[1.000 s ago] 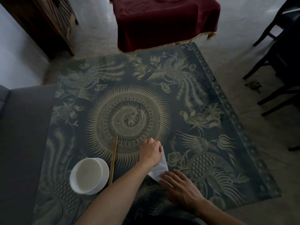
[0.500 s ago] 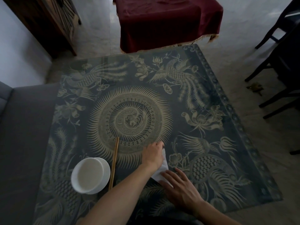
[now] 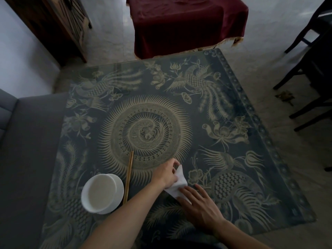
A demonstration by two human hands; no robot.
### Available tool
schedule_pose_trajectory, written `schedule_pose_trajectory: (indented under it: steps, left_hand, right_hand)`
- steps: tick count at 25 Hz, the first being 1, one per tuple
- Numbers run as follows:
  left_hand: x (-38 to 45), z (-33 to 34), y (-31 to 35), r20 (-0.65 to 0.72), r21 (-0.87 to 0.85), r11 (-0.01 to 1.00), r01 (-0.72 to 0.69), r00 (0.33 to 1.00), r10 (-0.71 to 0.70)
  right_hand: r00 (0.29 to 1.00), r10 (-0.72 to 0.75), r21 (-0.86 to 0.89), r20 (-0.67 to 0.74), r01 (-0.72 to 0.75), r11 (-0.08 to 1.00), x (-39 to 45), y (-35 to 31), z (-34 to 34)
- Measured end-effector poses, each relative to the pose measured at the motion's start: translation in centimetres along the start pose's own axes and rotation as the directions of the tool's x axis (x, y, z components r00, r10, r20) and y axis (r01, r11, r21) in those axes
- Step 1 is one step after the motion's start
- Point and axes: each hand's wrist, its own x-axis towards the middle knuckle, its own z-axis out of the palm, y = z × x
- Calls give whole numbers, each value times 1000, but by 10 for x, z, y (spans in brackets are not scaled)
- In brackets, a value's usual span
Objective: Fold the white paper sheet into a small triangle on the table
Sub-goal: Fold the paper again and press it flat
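The white paper sheet (image 3: 177, 184) lies on the desk (image 3: 251, 177) near its near edge, already folded into a narrow wedge. Its long axis runs from near-left to far-right, with the narrow end pointing away from the person. The left hand (image 3: 166, 174) covers the far end with its fingers curled onto the sheet; the right hand (image 3: 199, 206) presses flat, fingers straight, on the near end. A white bowl (image 3: 101, 193) and a pair of chopsticks (image 3: 128, 178) lie to the left, apart from the sheet. Patterned desk surface extends open beyond and to the right of the hands.
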Motion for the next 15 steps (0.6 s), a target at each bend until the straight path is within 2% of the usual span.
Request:
schedule_pose_trajectory:
  steps: [3, 5, 8, 15]
  left_hand:
    - [-4, -9, -12, -7, 144, 990, -10, 1000, 11]
    - [-6, -11, -16, -32, 116, 991, -69, 997, 73]
    - [-10, -11, -15, -140, 46, 980, -196, 970, 200]
    - [-32, 2, -19, -317, 207, 873, -441, 814, 487]
  right_hand:
    - [1000, -2, -8, 25, 2, 1000, 6, 1, -3]
    - [1000, 13, -6, 21, -12, 1000, 10, 1, -4]
    - [999, 46, -2, 3, -46, 999, 17, -1, -6]
    - [994, 15, 29, -105, -12, 1000, 2, -2, -3]
